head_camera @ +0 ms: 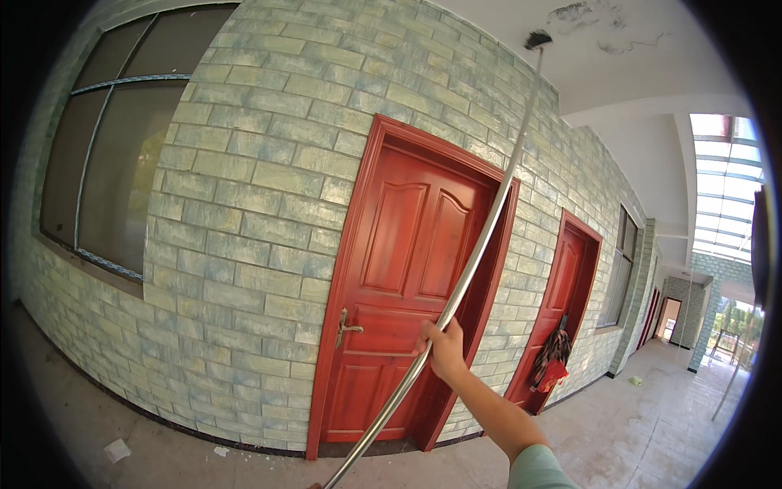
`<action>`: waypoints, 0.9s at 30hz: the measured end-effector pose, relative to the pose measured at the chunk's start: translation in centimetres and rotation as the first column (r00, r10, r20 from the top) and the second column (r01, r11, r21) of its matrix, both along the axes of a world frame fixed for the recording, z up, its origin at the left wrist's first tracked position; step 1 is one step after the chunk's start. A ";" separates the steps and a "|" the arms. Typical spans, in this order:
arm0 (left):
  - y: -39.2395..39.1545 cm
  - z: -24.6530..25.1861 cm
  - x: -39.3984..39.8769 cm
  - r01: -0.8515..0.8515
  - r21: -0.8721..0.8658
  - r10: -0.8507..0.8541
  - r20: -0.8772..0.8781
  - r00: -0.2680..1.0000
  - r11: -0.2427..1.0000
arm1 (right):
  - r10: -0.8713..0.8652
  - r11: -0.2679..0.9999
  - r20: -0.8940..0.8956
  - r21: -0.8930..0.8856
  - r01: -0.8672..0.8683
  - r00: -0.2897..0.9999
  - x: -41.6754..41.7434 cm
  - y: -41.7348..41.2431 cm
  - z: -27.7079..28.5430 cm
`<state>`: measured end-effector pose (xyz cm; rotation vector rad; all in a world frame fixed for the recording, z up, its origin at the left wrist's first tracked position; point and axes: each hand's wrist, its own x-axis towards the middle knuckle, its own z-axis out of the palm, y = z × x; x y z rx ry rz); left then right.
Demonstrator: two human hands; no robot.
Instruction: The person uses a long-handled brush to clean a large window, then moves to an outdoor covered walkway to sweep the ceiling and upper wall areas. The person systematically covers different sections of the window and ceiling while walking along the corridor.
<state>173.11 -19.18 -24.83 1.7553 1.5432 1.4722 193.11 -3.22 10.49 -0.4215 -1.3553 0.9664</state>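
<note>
My right hand is closed around a long, shiny metal pole, which slants up across the view from the bottom edge. A dark brush head tops the pole, up at the white ceiling close to where it meets the wall; whether the bristles touch is hard to tell. Of my left hand only a sliver shows at the bottom edge, beside the pole's lower part, so its hold is hidden. Behind the pole stands a red panelled door with a metal lever handle.
Greenish brick-patterned wall surrounds the door, with a dark window at left. Bundled dark and red cloth hangs at a second red door. Dark peeling patches mark the ceiling. White scrap lies on the floor.
</note>
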 end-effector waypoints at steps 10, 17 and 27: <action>3.9 12.1 1.1 -0.061 0.158 0.078 -0.105 0.991 0.986 | -0.127 0.986 -0.159 0.089 0.143 0.979 7.5 5.6 7.5; -1.0 3.4 -2.8 -0.180 0.126 0.191 -0.084 0.978 0.976 | -0.044 0.996 -0.035 0.080 0.047 0.998 -2.1 -1.1 2.4; -19.4 -15.2 -16.4 -0.592 -0.146 0.603 0.044 0.797 0.793 | 0.523 0.850 0.240 -0.072 -0.522 0.818 -29.1 -19.3 -9.2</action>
